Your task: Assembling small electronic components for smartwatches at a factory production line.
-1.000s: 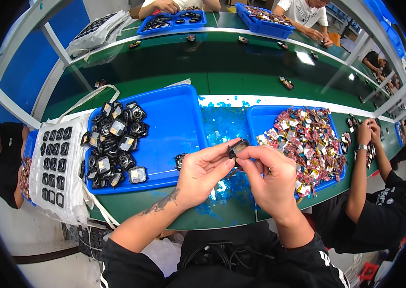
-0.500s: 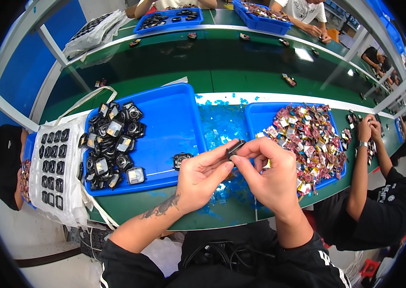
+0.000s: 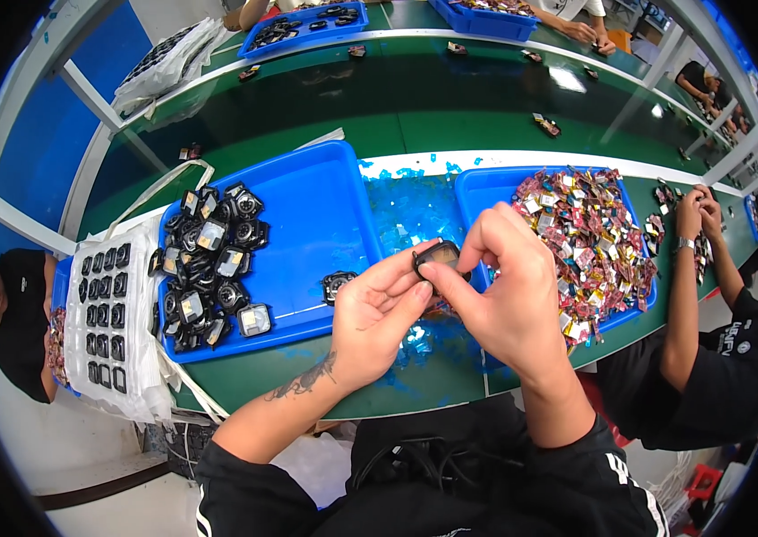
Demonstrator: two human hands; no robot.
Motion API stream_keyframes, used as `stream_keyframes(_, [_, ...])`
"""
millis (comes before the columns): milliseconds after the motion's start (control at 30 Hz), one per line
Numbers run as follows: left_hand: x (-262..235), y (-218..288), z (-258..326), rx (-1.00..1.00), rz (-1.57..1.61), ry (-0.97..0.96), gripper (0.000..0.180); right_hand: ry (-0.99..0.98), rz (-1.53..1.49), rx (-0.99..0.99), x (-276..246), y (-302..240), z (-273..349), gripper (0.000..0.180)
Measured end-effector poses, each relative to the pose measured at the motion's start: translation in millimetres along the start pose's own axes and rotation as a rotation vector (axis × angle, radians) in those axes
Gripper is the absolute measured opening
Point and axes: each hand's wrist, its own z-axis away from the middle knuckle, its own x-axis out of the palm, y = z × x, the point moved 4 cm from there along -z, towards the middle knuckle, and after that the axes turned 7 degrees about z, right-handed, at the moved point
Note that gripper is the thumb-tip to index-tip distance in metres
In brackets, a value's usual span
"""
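A small black smartwatch case (image 3: 441,255) is held up between my two hands, its squarish glassy face now partly showing. My left hand (image 3: 377,313) is closed on the case's left end with thumb and fingers. My right hand (image 3: 518,291) grips its right side, the thumb laid across the face and the index finger bent above it. Left of my hands, a blue tray (image 3: 307,215) holds a heap of similar black watch cases (image 3: 213,255), and a single case (image 3: 337,287) lies apart near its right wall.
A second blue tray (image 3: 484,183) on the right is heaped with small circuit boards (image 3: 585,251). Blue film scraps (image 3: 410,215) litter the green table between the trays. A white tray of black frames (image 3: 106,313) stands at far left. Beyond runs a dark green conveyor (image 3: 325,107) with scattered parts. Co-workers sit around.
The watch case has turned from edge-on so its face shows. My right hand has risen, its thumb moving onto the face. The view has shifted slightly.
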Motion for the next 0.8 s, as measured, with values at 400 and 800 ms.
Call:
stream_keyframes(400, [-2.6, 12.9, -3.2, -0.038, 0.258, 0.181, 0.039, -0.376, -0.731, 0.371, 15.4, 23.7, 34.8, 0.053])
stream_keyframes(800, [-4.3, 13.4, -6.3, -0.003, 0.155, 0.227, 0.053, -0.206, -0.615, 0.412, 8.9, 33.5, 41.7, 0.023])
